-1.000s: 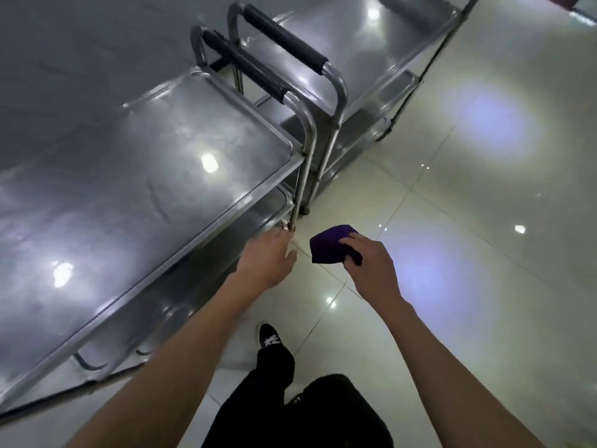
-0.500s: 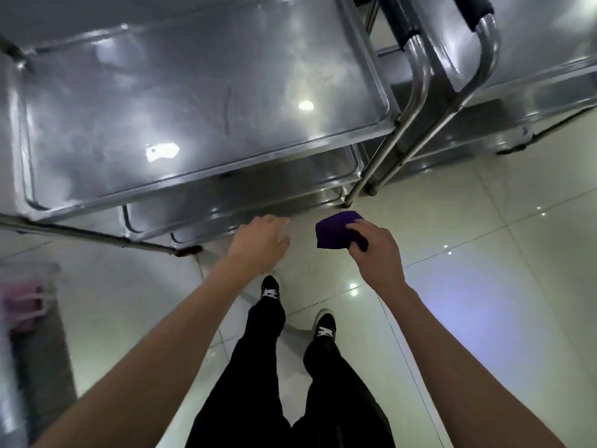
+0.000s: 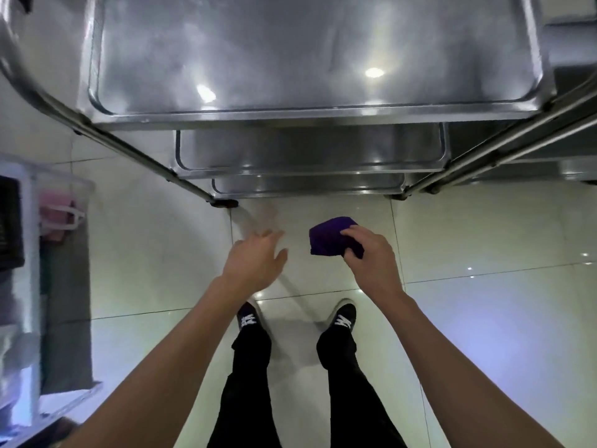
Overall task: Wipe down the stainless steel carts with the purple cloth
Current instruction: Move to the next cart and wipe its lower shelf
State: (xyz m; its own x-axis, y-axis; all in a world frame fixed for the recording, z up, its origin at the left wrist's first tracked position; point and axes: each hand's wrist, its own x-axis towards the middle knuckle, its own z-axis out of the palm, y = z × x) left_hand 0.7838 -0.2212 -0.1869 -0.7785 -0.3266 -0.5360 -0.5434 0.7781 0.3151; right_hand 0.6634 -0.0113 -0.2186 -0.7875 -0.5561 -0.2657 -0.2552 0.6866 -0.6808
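- One view only, from the head, looking steeply down: the right hand (image 3: 371, 257) pinches the purple cloth (image 3: 329, 236), thumb under and fingers curled over the near edge, with most of the folded wad sticking out ahead of the knuckles.
- Beside it, well apart, the left hand (image 3: 255, 258) hangs bare with fingers spread and loose, holding nothing and touching nothing.
- Ahead of and above both hands stands the stainless steel cart (image 3: 290, 116); its top shelf (image 3: 310, 43) lies farthest forward, and two lower shelves step back toward the hands, none touched by either hand.
- Cloth, by its look, is soft, light and limp; folded thick as it is, it should sit better flat under the palm than in this edge pinch, which would let it trail or bunch on a stroke.
- Steel looks smooth, hard and glossy, so the cloth will likely slide easily; the raised rim and rounded corners will probably need fingertip pressure.
- Cart rests on castors, I judge, and may roll under a push; the free left hand could steady a leg or the near rim.
- Left of the left hand, on the tiled floor (image 3: 484, 318), stands a clear plastic bin (image 3: 69, 189).
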